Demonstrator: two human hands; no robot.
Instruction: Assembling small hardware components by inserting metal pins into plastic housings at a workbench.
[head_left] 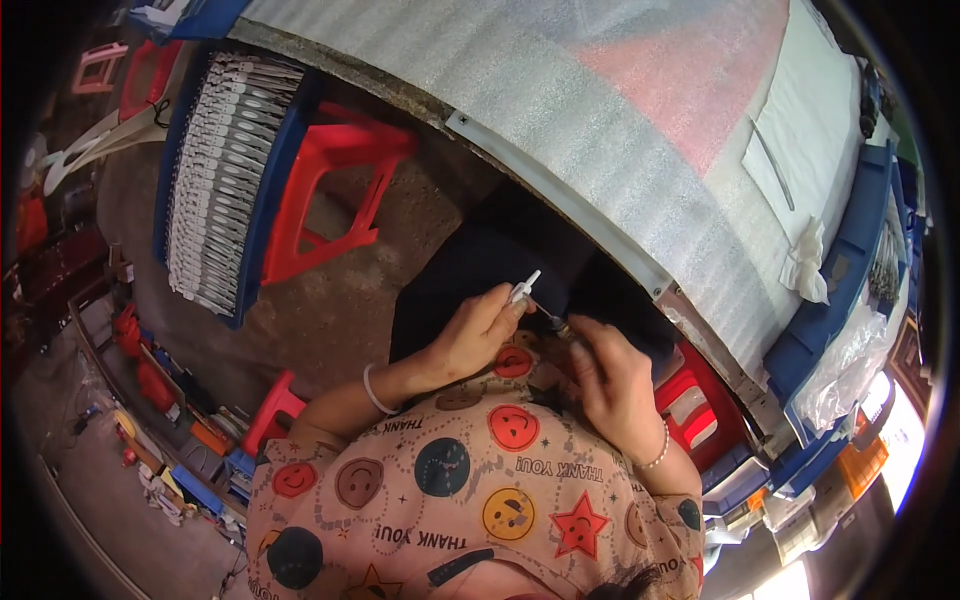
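My left hand [478, 335] is closed around a small white plastic piece [523, 288] with a narrow tip, pinched between thumb and fingers. In my right hand [612, 375] is a slim tool with a thin metal shaft [545, 313], which looks like a small screwdriver. Its shaft points at the white piece, close to my left fingertips; whether it touches cannot be made out. My right fingers hide most of the handle. Both hands are over my lap, just off the table's near edge.
A blue tray [265, 215] packed with white-and-grey plastic pieces [222, 180] rests by a red stool [335, 190] at left. The table [560, 110] has a foam sheet and a metal-strip edge. At right are a thin curved rod [773, 165], crumpled tissue [806, 262] and blue bins [800, 335].
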